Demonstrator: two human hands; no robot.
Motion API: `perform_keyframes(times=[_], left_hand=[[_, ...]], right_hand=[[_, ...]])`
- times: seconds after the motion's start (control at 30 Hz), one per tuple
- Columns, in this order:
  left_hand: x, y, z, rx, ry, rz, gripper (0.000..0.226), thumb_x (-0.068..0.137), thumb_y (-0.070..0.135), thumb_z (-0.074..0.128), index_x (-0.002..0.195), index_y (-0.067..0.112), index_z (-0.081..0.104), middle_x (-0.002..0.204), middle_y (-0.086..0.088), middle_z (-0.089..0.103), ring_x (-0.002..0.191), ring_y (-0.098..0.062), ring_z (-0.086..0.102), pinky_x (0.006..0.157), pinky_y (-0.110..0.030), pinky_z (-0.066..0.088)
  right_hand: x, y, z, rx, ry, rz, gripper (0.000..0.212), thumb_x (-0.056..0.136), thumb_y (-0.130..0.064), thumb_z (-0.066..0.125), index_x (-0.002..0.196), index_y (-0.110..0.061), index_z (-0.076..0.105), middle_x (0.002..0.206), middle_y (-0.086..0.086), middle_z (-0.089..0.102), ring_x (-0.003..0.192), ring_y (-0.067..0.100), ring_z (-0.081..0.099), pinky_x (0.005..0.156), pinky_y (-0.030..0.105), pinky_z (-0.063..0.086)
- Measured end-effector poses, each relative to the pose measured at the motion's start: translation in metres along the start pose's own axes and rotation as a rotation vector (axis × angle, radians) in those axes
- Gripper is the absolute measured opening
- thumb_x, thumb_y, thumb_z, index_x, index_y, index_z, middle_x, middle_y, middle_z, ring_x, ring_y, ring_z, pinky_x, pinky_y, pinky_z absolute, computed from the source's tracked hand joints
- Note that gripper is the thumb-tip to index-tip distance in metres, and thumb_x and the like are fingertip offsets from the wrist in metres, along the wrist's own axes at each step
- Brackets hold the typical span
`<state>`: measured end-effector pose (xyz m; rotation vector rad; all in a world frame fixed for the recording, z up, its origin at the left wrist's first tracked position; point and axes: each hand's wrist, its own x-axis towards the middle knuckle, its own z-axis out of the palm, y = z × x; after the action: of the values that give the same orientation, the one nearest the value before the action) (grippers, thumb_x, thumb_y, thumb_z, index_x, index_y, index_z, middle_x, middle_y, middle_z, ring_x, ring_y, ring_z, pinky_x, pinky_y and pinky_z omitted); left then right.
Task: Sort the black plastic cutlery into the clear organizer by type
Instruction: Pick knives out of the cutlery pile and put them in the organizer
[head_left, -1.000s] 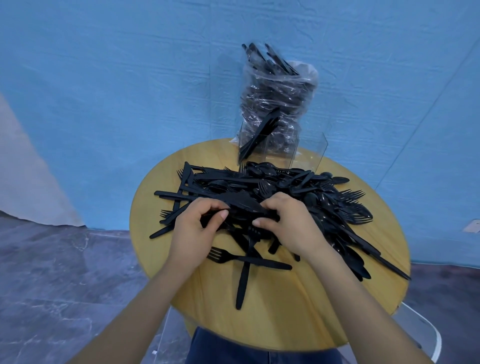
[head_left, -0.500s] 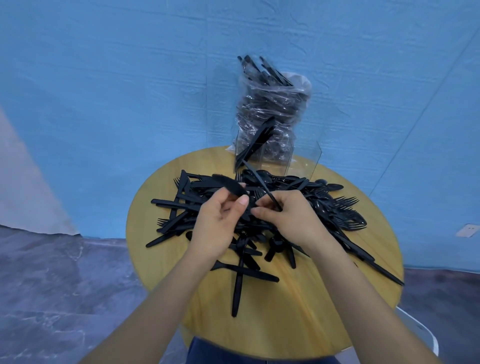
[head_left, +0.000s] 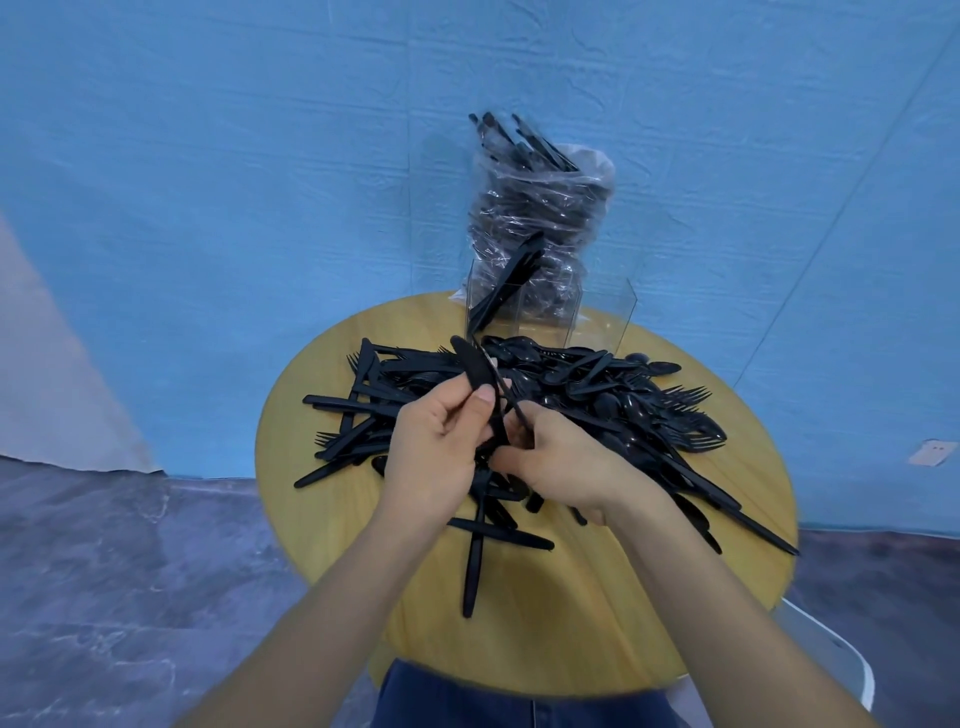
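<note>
A heap of black plastic cutlery (head_left: 587, 400) covers the far half of the round wooden table (head_left: 545, 613). My left hand (head_left: 436, 452) pinches a black knife (head_left: 475, 371) lifted above the heap, blade pointing up and away. My right hand (head_left: 561, 462) grips a second thin black piece (head_left: 511, 402) whose type I cannot tell; it crosses the knife. The clear organizer (head_left: 550, 306) stands at the table's far edge, with several black pieces leaning in its left compartment.
A clear plastic bag of black cutlery (head_left: 540, 218) stands behind the organizer against the blue wall. Two loose pieces (head_left: 475, 551) lie crossed on the near wood. A white chair edge (head_left: 831, 654) shows at lower right.
Both hands rose from the heap and drew together. The left hand lifted a knife higher, and the right hand now holds a thin piece beside it.
</note>
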<state>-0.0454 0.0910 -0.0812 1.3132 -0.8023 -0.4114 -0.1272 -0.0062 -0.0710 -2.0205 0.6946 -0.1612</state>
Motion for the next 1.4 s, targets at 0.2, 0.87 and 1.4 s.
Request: perform_keyframes(times=[0.2,0.87,1.4], left_hand=[[-0.002,0.000,0.006,0.020,-0.050,-0.019,0.027,0.097,0.010,0.046,0.119,0.007,0.062,0.086,0.041,0.062,0.092,0.008,0.063,0.079,-0.014,0.052],[-0.001,0.013,-0.019,0.227,-0.267,-0.124,0.023,0.099,0.020,0.044,0.106,0.018,0.066,0.100,-0.005,0.069,0.093,-0.018,0.066,0.083,-0.032,0.055],[-0.028,-0.032,-0.059,0.025,0.136,-0.245,0.030,0.099,0.005,0.038,0.121,0.020,0.052,0.080,0.000,0.058,0.054,0.002,0.054,0.056,-0.015,0.051]], right_hand=[[0.002,0.003,0.006,-0.070,0.036,0.003,0.015,0.085,-0.011,0.056,0.098,-0.012,0.049,0.076,0.000,0.050,0.063,0.013,0.047,0.059,0.030,0.040],[-0.003,-0.028,0.000,0.049,0.386,-0.492,0.019,0.091,-0.016,0.060,0.109,-0.024,0.062,0.087,0.000,0.060,0.074,0.012,0.056,0.071,0.032,0.053],[-0.038,0.035,0.045,-0.471,0.239,-0.210,0.049,0.086,-0.046,0.061,0.128,-0.025,0.047,0.117,-0.011,0.040,0.112,0.008,0.036,0.098,0.025,0.035]])
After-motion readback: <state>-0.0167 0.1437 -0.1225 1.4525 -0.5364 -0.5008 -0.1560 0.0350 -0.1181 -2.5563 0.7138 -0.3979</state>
